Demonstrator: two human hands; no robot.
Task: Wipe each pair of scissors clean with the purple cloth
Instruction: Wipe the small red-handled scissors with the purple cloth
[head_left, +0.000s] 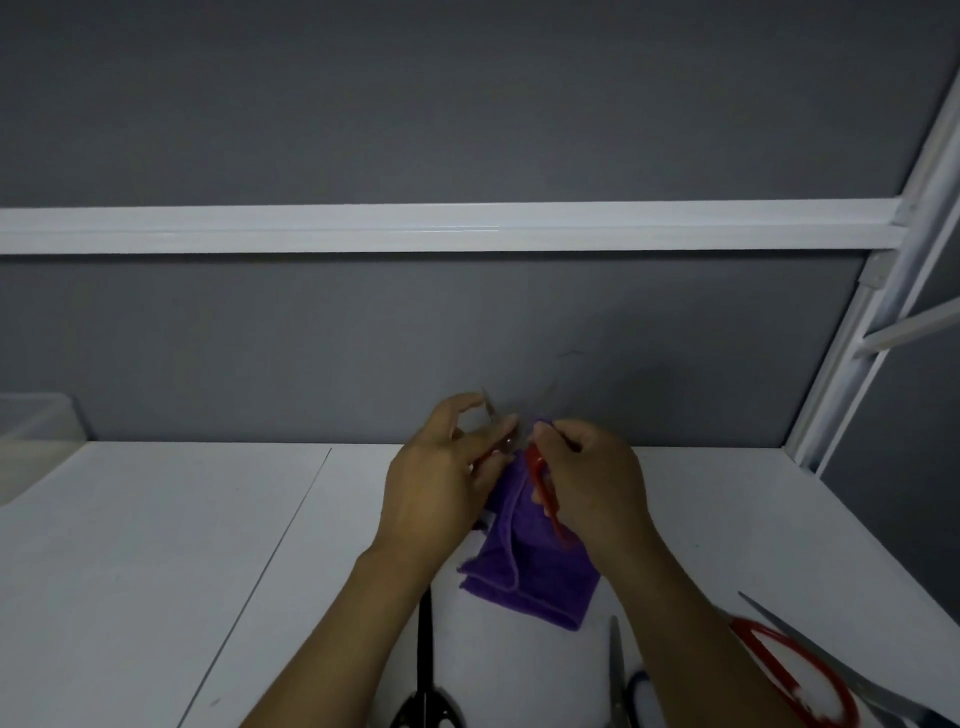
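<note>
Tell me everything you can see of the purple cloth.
The purple cloth is a soft, fuzzy towel, microfibre by its look, folded over on itself with a stitched hem showing. Its upper end is bunched between the left hand and the right hand, against the red-handled scissors they hold; the rest hangs down over the white table. Whether its lower edge touches the table cannot be told.

We see our two forearms rising from about six o'clock, bare all the way to the wrists. Our left hand (436, 488) and right hand (592, 483) are bare as well, their skin in dim, even light.
</note>
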